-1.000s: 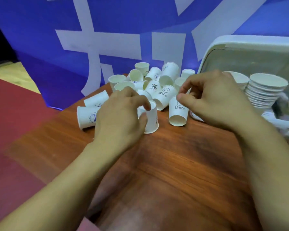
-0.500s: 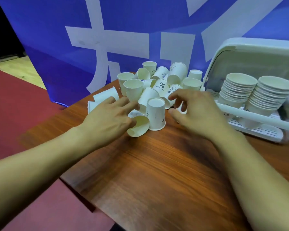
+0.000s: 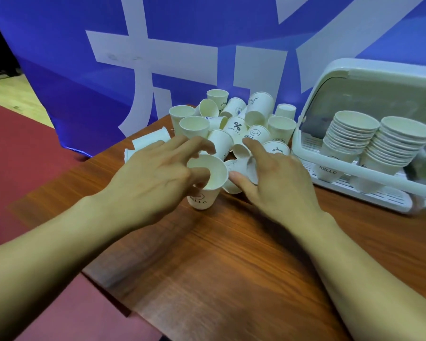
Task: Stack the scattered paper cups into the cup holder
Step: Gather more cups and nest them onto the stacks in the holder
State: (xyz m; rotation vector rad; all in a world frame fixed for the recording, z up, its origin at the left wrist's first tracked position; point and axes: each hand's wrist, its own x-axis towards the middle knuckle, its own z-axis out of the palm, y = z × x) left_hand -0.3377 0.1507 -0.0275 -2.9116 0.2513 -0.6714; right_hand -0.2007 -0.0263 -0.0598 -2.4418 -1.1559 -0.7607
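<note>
A heap of several white paper cups [image 3: 236,124] lies at the far side of the wooden table [image 3: 231,267]. My left hand [image 3: 158,178] holds an upright cup marked HELLO [image 3: 208,185], thumb inside its rim. Right beside it, my right hand [image 3: 273,183] grips a cup lying on its side [image 3: 241,172], mouth turned toward the upright one. The pale cup holder [image 3: 369,178] stands at the right with two tall stacks of cups [image 3: 376,146] leaning inside it.
A blue banner with large white shapes [image 3: 182,57] hangs right behind the heap. The table's left edge drops to a red floor [image 3: 22,168]. The holder's raised lid [image 3: 379,94] stands behind the stacks.
My left hand has turned the cup that lay on its side upright and now holds it. My right hand has taken a tipped cup and brought it close to that one.
</note>
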